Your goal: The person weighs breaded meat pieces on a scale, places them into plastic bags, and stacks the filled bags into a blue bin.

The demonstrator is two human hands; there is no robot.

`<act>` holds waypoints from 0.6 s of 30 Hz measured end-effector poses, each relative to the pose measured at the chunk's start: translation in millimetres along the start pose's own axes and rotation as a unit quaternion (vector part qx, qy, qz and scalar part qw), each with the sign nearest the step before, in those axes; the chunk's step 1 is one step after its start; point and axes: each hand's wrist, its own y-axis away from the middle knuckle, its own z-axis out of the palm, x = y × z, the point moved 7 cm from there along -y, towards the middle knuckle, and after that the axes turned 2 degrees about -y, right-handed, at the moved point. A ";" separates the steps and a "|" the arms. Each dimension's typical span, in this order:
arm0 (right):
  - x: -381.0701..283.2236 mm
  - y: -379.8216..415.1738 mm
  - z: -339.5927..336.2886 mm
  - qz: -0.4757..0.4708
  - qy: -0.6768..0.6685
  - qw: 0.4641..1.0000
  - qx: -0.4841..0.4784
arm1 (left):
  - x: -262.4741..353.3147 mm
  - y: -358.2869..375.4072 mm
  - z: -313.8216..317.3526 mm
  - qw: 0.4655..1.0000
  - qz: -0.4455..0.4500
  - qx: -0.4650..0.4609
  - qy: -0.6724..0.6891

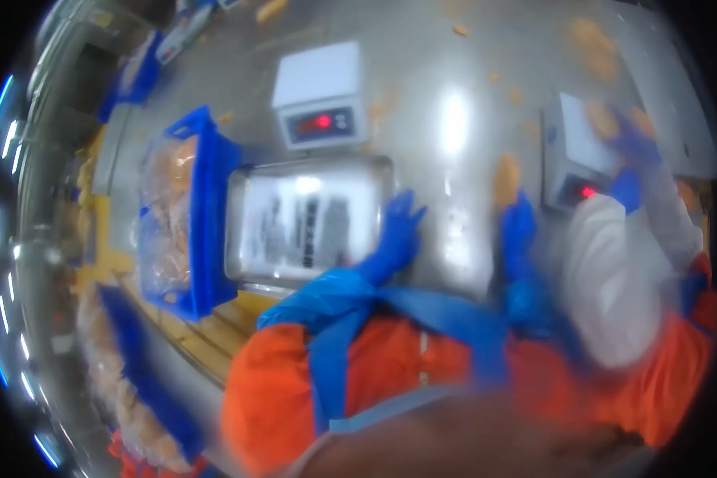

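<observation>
My left hand (396,239), in a blue glove, rests at the right rim of a shallow metal tray (233,239), fingers spread and holding nothing. In the tray lies a white printed bag or sheet (303,227) with dark lettering, too blurred to read. To the right, over the steel table, my blue-gloved right hand (519,235) has its fingers closed at the near end of an oblong tan food piece (507,179), which looks breaded. The exact grip is blurred.
A digital scale (319,99) stands behind the tray. Left is a blue crate (207,239) of bagged food. A co-worker's white sleeve (613,279) and gloved hands are at right, by a second scale (573,151). Crumbs dot the steel table (422,95).
</observation>
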 end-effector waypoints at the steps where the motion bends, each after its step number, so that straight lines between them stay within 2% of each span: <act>1: 15.5 -2.1 0.0 0.056 -0.092 0.993 0.053 | 15.4 -7.5 -2.2 0.997 0.024 -0.001 0.073; 2: 12.2 -11.8 2.8 0.135 -0.324 0.936 0.036 | 40.0 -22.7 -18.0 0.977 0.002 -0.033 0.210; 3: 2.3 -12.3 7.8 0.166 -0.437 0.884 0.015 | 44.6 -29.2 -5.7 0.926 -0.102 0.047 0.361; 4: -7.5 -12.2 13.1 0.203 -0.540 0.817 0.003 | 50.1 -31.8 6.5 0.831 -0.174 0.159 0.504; 6: -4.1 14.5 31.9 0.205 -0.460 0.862 -0.057 | 56.6 -42.8 2.1 0.653 -0.283 0.219 0.668; 7: 0.3 25.3 40.0 0.203 -0.413 0.884 -0.083 | 76.0 -59.9 -24.7 0.615 -0.321 0.090 0.715; 9: 4.2 33.7 50.7 0.198 -0.312 0.920 -0.131 | 87.1 -72.4 -34.8 0.563 -0.346 -0.043 0.749; 10: -17.2 20.0 41.9 0.224 -0.262 0.911 -0.225 | 75.3 -71.0 -27.8 0.561 -0.359 -0.049 0.744; 11: -15.4 15.7 41.8 0.223 -0.263 0.911 -0.226 | 58.8 -66.2 -14.0 0.560 -0.372 -0.054 0.738; 12: -14.0 11.0 39.5 0.203 -0.226 0.930 -0.208 | 43.6 -63.6 5.5 0.571 -0.338 -0.038 0.747; 13: -15.6 4.5 36.9 0.183 -0.188 0.946 -0.189 | 47.5 -71.2 -4.2 0.580 -0.302 -0.022 0.756; 15: -26.3 -2.2 41.9 0.154 -0.167 0.954 -0.196 | 49.9 -67.4 -11.3 0.580 -0.367 -0.043 0.726; 16: -26.7 3.3 54.6 0.240 -0.301 0.903 -0.190 | 53.1 -68.3 -6.1 0.580 -0.365 -0.044 0.727; 17: -28.2 9.5 65.3 0.320 -0.426 0.827 -0.178 | 53.0 -66.1 0.2 0.597 -0.371 -0.007 0.712; 18: -36.4 11.6 73.9 0.341 -0.543 0.727 -0.245 | 47.0 -67.4 10.1 0.604 -0.375 0.008 0.703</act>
